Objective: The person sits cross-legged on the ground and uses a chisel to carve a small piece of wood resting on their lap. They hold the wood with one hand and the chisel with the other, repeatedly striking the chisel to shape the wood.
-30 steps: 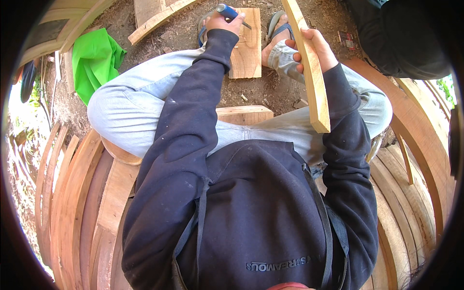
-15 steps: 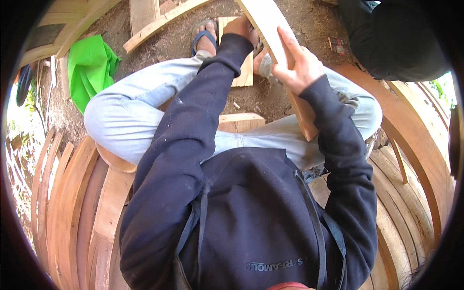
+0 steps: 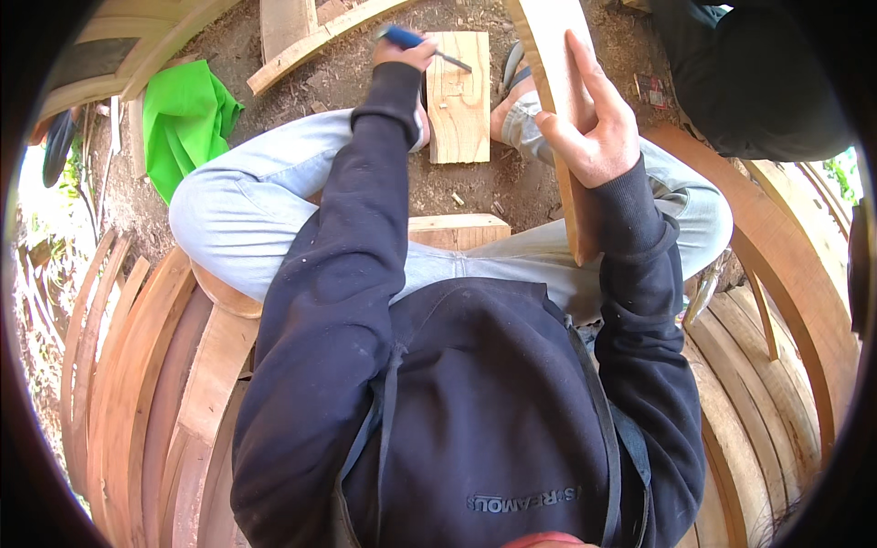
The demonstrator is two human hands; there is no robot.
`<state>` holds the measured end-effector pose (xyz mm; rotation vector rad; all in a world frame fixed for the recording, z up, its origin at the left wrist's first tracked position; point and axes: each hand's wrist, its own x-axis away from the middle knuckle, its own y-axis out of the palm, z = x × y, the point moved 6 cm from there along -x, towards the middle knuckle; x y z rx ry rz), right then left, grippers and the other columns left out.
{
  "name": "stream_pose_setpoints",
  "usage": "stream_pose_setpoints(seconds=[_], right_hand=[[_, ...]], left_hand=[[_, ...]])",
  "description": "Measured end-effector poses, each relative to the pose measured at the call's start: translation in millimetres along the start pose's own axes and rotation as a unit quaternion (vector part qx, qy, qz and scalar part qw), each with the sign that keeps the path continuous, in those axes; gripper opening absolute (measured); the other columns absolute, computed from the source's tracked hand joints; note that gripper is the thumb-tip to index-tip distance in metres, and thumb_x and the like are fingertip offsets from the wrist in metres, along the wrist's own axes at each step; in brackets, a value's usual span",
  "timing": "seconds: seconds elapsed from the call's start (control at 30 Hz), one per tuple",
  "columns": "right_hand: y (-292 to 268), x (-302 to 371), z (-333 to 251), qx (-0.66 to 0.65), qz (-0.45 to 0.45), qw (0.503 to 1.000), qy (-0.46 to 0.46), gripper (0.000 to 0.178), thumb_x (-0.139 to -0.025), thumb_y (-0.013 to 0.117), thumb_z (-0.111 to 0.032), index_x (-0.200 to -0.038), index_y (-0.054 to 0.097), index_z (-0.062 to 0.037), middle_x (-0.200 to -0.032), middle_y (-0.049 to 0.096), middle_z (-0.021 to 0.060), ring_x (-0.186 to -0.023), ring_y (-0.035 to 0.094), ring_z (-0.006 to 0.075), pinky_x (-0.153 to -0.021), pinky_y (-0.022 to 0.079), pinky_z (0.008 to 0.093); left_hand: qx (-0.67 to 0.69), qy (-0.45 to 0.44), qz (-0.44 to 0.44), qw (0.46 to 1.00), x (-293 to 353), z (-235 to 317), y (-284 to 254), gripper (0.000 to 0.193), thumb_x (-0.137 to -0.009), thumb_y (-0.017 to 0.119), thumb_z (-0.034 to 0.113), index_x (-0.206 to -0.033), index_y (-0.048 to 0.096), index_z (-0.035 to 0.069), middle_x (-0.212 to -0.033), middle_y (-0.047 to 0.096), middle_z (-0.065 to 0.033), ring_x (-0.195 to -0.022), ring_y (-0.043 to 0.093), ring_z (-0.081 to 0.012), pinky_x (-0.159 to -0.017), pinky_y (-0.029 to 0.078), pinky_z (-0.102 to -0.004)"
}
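Observation:
My left hand (image 3: 406,53) is closed around the blue handle of a chisel (image 3: 398,36). Its thin dark blade points right, over the upper part of a flat wooden block (image 3: 459,128) on the ground between my feet. In my right hand (image 3: 598,137) is a long curved wooden piece (image 3: 555,46), gripped by its edges with the thumb on the left and the index finger stretched along its face. This piece stands tilted, its lower end by my right thigh and its upper end beyond the picture's top edge.
A green cloth (image 3: 187,119) lies at the left. Curved wooden pieces (image 3: 137,365) are stacked on both sides of me, with a large curved one (image 3: 776,274) at the right. Another person's dark-clothed leg (image 3: 749,82) is at the upper right. Wood chips litter the ground.
My left hand has moved left, away from the curved wooden piece, and the chisel has come into view above the block. The curved piece and my right hand have shifted slightly right.

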<state>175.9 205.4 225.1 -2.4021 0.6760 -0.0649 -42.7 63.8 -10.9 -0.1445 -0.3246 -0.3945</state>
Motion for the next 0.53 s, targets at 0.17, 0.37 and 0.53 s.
stream_pose_setpoints(seconds=[0.17,0.37,0.53], right_hand=[[-4.7,-1.7,29.7,-0.003,0.033,0.999,0.004,0.081,-0.076,0.073,-0.028,-0.149,0.046,-0.0076,-0.124,0.064,0.0257,-0.114,0.066,0.0341,-0.097,0.051,0.0394],[-0.6,5.5,21.9,-0.152,0.005,0.986,0.066,0.081,-0.077,0.065,-0.005,-0.153,0.038,-0.0015,-0.142,0.055,0.0177,-0.128,0.054,0.0213,-0.109,0.040,0.0322],[3.4,5.2,25.5,-0.117,-0.027,0.991,0.053,0.081,-0.079,0.066,-0.010,-0.156,0.038,-0.0101,-0.141,0.056,0.0143,-0.125,0.056,0.0212,-0.107,0.041,0.0326]], left_hand=[[0.046,-0.034,-0.026,0.998,4.7,1.7,-4.9,0.031,-0.078,0.081,-0.001,-0.105,0.065,0.004,-0.102,0.073,-0.0125,-0.096,0.072,-0.0282,-0.080,0.063,-0.0381],[-0.121,0.187,-0.055,0.973,17.0,71.8,43.8,0.031,-0.073,0.084,0.002,-0.095,0.062,0.008,-0.090,0.067,-0.0050,-0.077,0.066,-0.0158,-0.073,0.057,-0.0348],[-0.065,0.155,-0.033,0.985,-8.8,3.2,28.3,0.027,-0.075,0.083,0.007,-0.093,0.063,0.009,-0.089,0.069,-0.0041,-0.084,0.066,-0.0153,-0.081,0.056,-0.0338]])
